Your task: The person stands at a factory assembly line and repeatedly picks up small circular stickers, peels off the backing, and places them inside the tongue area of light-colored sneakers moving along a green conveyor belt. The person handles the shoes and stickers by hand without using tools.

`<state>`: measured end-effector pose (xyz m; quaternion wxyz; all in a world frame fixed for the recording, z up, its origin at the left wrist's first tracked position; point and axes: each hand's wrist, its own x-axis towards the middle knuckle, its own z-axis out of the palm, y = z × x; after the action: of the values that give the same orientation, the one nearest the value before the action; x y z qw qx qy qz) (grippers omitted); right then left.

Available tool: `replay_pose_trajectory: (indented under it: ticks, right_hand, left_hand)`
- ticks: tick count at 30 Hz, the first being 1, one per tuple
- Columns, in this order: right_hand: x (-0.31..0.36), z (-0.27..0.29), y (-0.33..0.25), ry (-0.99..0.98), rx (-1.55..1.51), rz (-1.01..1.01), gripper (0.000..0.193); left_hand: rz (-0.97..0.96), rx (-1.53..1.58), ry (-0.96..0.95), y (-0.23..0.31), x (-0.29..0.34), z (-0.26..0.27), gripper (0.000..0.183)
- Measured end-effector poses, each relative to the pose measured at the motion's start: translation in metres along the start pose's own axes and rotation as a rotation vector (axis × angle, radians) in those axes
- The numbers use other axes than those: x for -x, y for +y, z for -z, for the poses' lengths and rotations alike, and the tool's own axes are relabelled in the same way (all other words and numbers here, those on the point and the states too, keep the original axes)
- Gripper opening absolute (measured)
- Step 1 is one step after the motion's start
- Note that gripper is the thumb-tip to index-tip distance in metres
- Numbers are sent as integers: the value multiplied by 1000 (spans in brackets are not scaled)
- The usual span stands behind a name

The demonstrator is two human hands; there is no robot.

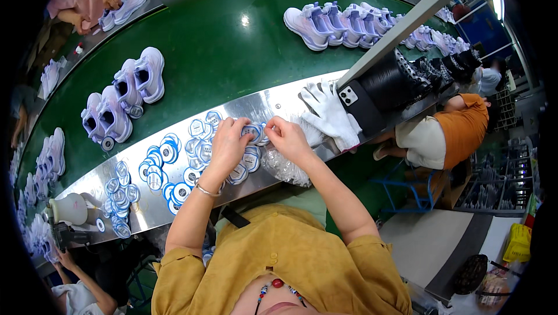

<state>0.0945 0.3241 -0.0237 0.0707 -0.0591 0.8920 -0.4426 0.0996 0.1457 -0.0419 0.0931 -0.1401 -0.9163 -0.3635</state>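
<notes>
Over the metal ledge, my left hand (229, 141) is closed, its fingertips on a round white tag with a blue rim (251, 133). Close beside it, my right hand (289, 140) makes a pinch at the edge of the same cluster; what lies between thumb and finger is too small to make out. More such round tags (199, 129) are heaped around and under my left hand. Another spread of them (154, 164) lies to the left, and a further pile (120, 196) beyond that. A crumpled clear plastic bag (285, 166) sits below my right hand.
White gloves (328, 114) and a dark phone (359, 105) lie right of my hands. Pale sneakers (150, 75) stand on the green belt (221, 41), more (314, 27) far right. A slanting metal post (412, 21) rises at right. Co-workers sit around; a white container (71, 209) stands left.
</notes>
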Motion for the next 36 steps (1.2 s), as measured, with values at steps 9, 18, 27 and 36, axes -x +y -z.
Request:
replay_pose_trajectory:
  ticks: [9,18,27,36]
  right_hand:
    - [-17,-24,-2,143,209,417,17]
    - [-28,-6,7,-121,-217,96,22]
    - [43,75,-7,253,-96,116,15]
    - [110,150,23,431,-161,2,14]
  left_hand:
    - [-9,203,-5,-7,-6,10,39]
    - [243,624,-129,-22,-7,0,14]
    - [153,481,-183,-18,-18,7,8]
    - [220,672,-37,36,-43,18,7]
